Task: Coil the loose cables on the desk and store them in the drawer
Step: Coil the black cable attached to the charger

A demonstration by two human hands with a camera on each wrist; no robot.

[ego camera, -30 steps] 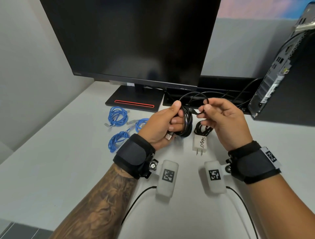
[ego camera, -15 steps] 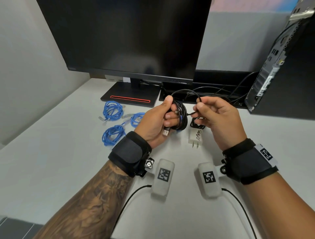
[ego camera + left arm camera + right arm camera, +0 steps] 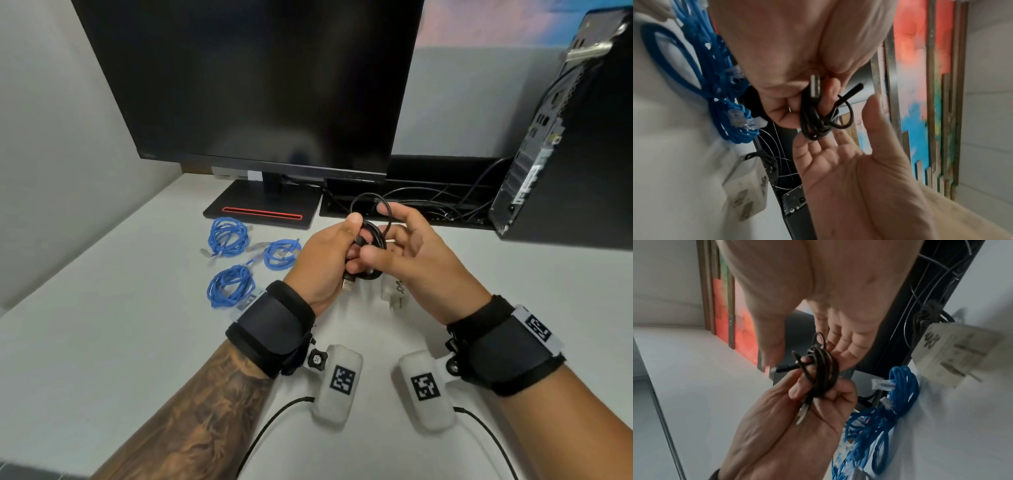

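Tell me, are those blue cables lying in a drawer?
No, the blue cables lie in coils on the bare desk, left of the hands.

left hand [image 3: 325,260] curled (gripping), right hand [image 3: 407,253] open

A pale grey counter [image 3: 102,342] runs back to plain grey walls [image 3: 51,120]. A large dark monitor [image 3: 257,85] stands on a black base with a red stripe [image 3: 262,214]. A black computer tower [image 3: 565,154] stands at the right, a colourful painting [image 3: 920,65] above.
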